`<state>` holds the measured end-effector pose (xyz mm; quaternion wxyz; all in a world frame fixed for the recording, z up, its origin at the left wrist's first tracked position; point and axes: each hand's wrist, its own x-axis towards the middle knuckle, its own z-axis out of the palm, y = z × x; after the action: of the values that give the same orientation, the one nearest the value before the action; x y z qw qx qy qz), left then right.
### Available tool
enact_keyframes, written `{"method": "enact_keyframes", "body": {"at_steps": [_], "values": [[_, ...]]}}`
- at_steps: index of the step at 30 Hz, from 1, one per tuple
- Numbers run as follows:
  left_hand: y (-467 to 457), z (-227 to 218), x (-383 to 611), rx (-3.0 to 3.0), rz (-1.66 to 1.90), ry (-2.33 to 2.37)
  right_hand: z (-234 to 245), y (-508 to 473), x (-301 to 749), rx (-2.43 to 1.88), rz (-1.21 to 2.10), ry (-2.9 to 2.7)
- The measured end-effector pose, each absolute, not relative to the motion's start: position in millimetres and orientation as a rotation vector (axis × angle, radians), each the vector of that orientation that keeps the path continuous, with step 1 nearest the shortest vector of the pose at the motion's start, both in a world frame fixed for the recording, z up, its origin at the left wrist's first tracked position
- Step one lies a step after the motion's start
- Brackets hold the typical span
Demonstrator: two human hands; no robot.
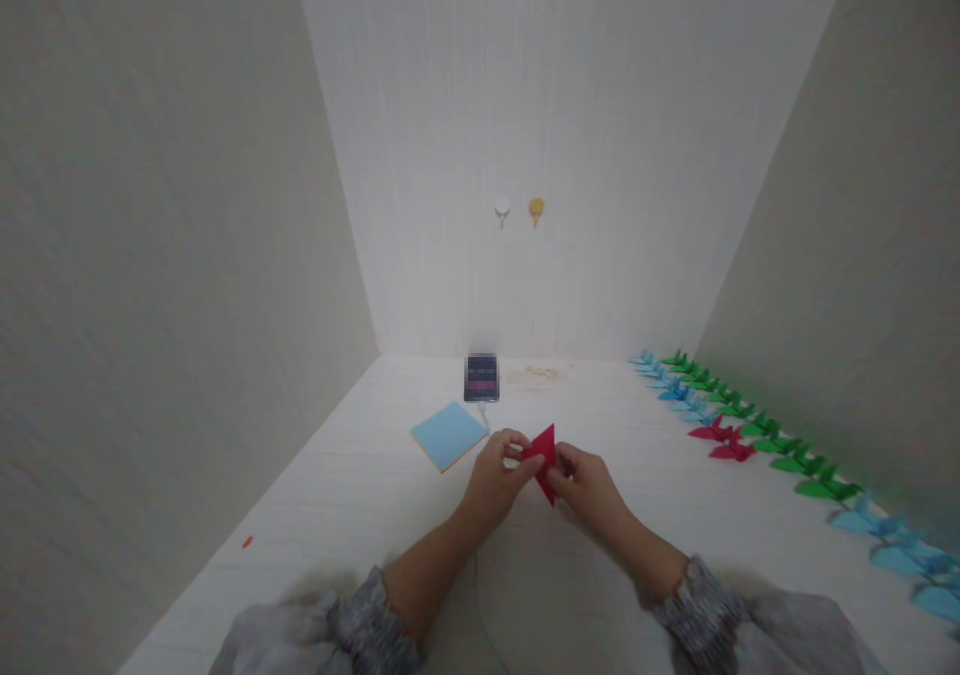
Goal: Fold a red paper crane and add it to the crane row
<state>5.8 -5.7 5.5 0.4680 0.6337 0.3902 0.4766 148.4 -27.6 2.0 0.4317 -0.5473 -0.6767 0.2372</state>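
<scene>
A partly folded piece of red origami paper (545, 443) is held up over the white table, its outline pointed at top and bottom. My left hand (496, 475) pinches it from the left, thumb on the near face. From the right, my right hand (589, 480) grips its edge with closed fingers. Some fingertips are hidden behind the paper. Left of my left hand lies a stack of square paper (448, 436), light blue on top with a yellowish edge.
A phone (481, 378) with a white cable (480, 595) lies at the back. Folded paper cranes line the right side: green (761, 425), light blue (911, 555) and red (731, 449). An orange scrap (247, 542) lies left. Two hooks (536, 207) are on the back wall.
</scene>
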Motion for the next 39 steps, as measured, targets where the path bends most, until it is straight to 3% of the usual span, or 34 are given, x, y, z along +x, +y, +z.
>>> {"method": "enact_keyframes", "body": {"at_steps": [6, 16, 29, 34, 39], "values": [[-8, 5, 7, 1.463, 1.038, 0.933, 11, -37, 141, -1.304, 0.373, -1.861], [-13, 21, 5, 1.153, 1.008, 0.759, 9, -31, 151, -1.043, 1.082, -1.587], [-11, 21, 3, 1.115, 1.003, 0.681, 15, -34, 152, -0.991, 1.258, -1.425], [-12, 23, 3, 1.103, 1.015, 0.647, 17, -36, 152, -1.026, 1.149, -1.524], [-11, 15, 5, 1.181, 0.960, 0.611, 9, -36, 149, -1.306, 0.652, -1.782]]}}
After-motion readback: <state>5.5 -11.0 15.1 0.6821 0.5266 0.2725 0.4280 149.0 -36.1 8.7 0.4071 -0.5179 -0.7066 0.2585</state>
